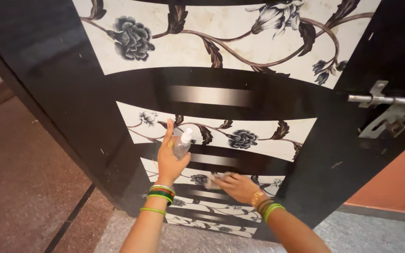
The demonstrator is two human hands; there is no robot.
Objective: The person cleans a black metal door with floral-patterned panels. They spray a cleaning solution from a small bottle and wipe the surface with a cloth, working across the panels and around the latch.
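Black floral door (268, 93), spray bottle (182, 144) in left hand (169, 161), cloth (214, 180) under right hand (237, 186).

1 door (62, 93), 1 spray btl (183, 144), 1 cloth (214, 180), 1 latch (386, 108), 2 hands.

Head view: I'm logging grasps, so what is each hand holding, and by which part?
The left hand wraps a small clear spray bottle around its body, forefinger up near the white nozzle. The right hand presses a crumpled cloth against the door.

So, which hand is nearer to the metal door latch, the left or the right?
Right. The right hand, pressing a cloth on the door, lies below-left of the latch. The left hand, holding a spray bottle, is farther left.
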